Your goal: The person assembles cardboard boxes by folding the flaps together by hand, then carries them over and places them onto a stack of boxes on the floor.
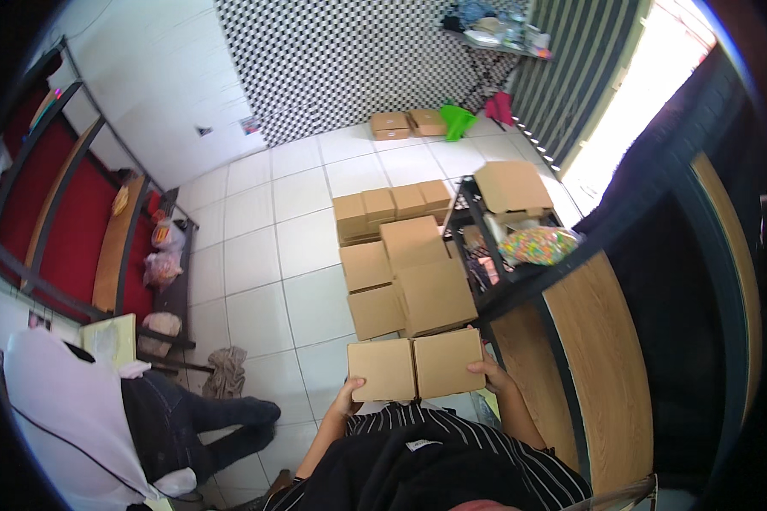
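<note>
Two brown cardboard boxes sit side by side in front of my body, pressed together with a thin dark gap between them. My left hand (347,396) grips the outer side of the left cardboard box (382,370), thumb on its top. On the other end, my right hand (492,375) is closed round the right cardboard box (449,364), its thumb also on top. The fingers under both boxes are hidden. Just beyond them, a stack of larger cardboard boxes (436,294) stands on the floor.
More boxes (392,204) line the stack's far end. To the right are a black rack with an open carton (513,187), a bag of colourful pieces (539,245) and wooden shelves (601,366). Another person (77,417) is at the left, near a red-backed shelf unit (68,221).
</note>
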Motion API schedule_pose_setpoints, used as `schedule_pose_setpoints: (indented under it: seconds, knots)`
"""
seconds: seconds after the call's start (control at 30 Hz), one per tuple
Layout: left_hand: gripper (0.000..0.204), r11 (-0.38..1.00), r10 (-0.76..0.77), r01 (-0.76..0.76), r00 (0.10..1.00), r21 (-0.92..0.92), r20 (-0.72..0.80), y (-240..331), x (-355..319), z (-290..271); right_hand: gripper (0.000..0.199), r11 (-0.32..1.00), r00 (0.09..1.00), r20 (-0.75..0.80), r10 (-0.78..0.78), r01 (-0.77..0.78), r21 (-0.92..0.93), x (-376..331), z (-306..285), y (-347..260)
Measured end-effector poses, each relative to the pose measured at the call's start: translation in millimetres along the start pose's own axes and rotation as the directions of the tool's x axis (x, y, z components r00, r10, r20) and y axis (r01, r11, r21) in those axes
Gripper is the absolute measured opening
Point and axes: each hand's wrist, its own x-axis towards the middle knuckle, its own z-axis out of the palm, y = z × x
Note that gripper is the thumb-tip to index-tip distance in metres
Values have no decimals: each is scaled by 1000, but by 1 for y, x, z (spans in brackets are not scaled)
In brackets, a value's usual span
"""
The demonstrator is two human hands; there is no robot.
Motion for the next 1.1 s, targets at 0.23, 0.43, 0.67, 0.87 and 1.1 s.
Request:
schedule_pose_setpoints:
  seconds: [0.23,0.43,0.67,0.87,1.1]
  knots:
    - [54,982,127,-142,984,-121,-128,41,-7,-65,95,981,957,215,193,-191,-31,116,47,15]
    - [55,939,235,-273,954,-210,-188,114,-12,-153,97,978,913,350,208,-182,-105,227,148,23]
    - [56,935,289,-315,943,-162,-167,203,-9,-247,100,982,901,393,186,-174,-66,309,246,39]
    - [49,938,243,-292,938,-185,-245,238,42,-279,98,978,927,312,210,-196,-77,367,265,36]
    - [53,963,152,-174,981,-207,-119,311,137,-314,94,979,941,276,196,-203,-5,468,263,25]
